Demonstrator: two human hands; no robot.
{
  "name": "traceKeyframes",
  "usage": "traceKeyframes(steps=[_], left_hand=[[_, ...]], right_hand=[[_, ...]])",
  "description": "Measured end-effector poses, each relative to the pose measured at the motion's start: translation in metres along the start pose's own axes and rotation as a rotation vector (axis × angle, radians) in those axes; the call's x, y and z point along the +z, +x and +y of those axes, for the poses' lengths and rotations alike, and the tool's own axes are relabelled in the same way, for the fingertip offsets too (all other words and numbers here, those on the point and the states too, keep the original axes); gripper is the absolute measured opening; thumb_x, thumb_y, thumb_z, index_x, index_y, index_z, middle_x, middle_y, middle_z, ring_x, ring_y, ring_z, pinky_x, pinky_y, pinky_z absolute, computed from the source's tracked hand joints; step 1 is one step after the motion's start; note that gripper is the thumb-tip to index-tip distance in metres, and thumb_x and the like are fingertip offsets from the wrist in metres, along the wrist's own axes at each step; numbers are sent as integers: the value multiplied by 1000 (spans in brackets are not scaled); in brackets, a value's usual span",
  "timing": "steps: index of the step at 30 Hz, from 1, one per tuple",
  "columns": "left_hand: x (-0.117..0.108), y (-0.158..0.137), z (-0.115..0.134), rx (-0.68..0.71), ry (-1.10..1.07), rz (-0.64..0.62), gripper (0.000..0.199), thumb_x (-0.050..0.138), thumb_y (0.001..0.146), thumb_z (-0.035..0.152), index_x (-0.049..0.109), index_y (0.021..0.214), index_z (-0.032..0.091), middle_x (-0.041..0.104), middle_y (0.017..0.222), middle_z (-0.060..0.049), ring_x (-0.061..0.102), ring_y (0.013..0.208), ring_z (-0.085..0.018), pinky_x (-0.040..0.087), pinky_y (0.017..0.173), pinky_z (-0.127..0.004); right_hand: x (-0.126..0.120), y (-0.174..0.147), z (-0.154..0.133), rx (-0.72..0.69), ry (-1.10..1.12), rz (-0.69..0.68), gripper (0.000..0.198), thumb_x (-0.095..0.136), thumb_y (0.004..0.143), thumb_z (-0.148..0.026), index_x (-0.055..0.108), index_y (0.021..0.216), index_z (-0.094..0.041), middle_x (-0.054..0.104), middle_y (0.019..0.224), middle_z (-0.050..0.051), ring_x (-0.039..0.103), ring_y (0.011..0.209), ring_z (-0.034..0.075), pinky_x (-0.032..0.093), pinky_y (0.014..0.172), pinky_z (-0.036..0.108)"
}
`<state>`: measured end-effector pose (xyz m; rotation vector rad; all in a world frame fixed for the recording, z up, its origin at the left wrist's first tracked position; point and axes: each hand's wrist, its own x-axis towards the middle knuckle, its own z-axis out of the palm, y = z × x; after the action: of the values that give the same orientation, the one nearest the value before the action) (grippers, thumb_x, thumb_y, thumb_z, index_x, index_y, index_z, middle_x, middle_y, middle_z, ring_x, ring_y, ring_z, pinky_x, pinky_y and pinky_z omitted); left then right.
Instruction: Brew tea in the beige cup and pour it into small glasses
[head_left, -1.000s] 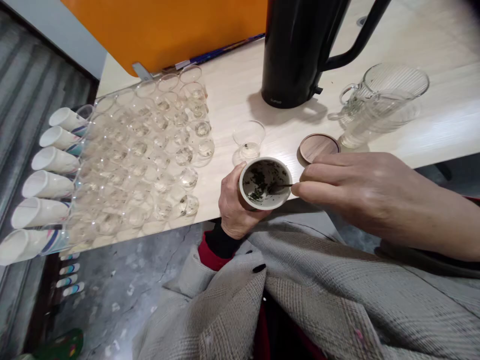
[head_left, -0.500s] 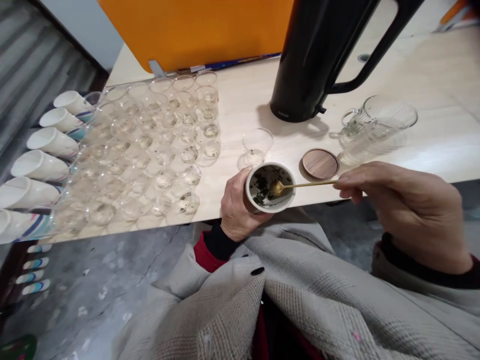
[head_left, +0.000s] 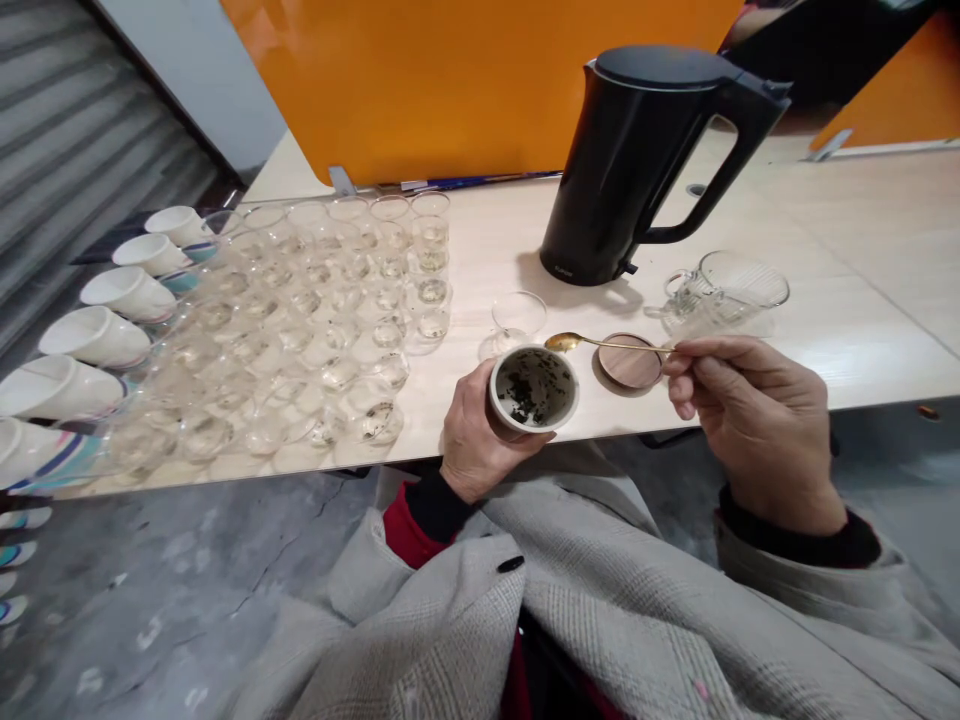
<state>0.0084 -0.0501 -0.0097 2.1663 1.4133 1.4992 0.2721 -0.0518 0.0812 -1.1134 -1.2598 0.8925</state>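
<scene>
My left hand (head_left: 480, 435) is wrapped round a light-coloured canister (head_left: 576, 392), tilted so its inside shows. Dark loose tea leaves (head_left: 531, 396) lie in the bottom and cling to the inner wall. My right hand (head_left: 754, 420) pinches the thin handle of a gold teaspoon (head_left: 566, 342). The spoon's bowl is just above the canister's far rim; whether anything lies in it I cannot tell. Behind the canister stands a clear cup (head_left: 519, 312) on the table. A round wooden lid (head_left: 630, 362) lies beneath the spoon handle.
Several rows of clear cups (head_left: 330, 325) with leaf bits in them fill the table's left side. Printed paper cups (head_left: 97, 337) line its left edge. A black kettle (head_left: 615, 165) and glass pitchers (head_left: 731, 285) stand behind. An orange divider (head_left: 465, 90) borders the back.
The teaspoon has come up out of the canister to its far rim, with my right hand moving left. My left hand keeps its hold. The view has tilted up, showing the whole kettle.
</scene>
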Motion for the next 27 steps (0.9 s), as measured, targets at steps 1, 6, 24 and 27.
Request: traceKeyframes(steps=[1, 6, 24, 27], left_hand=[[0, 0, 0, -3, -1, -7, 101, 94, 72, 57, 42, 152, 23, 70, 135, -13, 72, 121, -31, 62, 103, -46], [0, 0, 1, -1, 3, 0, 101, 94, 72, 56, 41, 152, 23, 69, 135, -13, 72, 121, -32, 61, 104, -47], [3, -3, 3, 35, 25, 25, 101, 92, 76, 59, 41, 154, 22, 68, 139, -14, 70, 125, -31, 61, 106, -46], [3, -3, 4, 55, 20, 32, 101, 93, 75, 58, 42, 154, 21, 68, 140, -15, 70, 126, -31, 61, 107, -47]], right_hand=[[2, 0, 1, 20, 39, 26, 14, 75, 92, -28, 85, 99, -36, 74, 86, 4, 62, 63, 17, 46, 48, 33], [10, 2, 1, 64, 158, 43, 15, 77, 89, -19, 86, 99, -25, 72, 77, 3, 62, 54, 10, 45, 45, 22], [13, 11, -34, -751, -825, -688, 21, 53, 104, -4, 64, 118, -14, 73, 94, 7, 67, 78, 17, 51, 65, 30], [15, 13, -40, -740, -834, -742, 18, 51, 106, -6, 64, 114, -15, 72, 90, 6, 66, 74, 16, 47, 62, 29]])
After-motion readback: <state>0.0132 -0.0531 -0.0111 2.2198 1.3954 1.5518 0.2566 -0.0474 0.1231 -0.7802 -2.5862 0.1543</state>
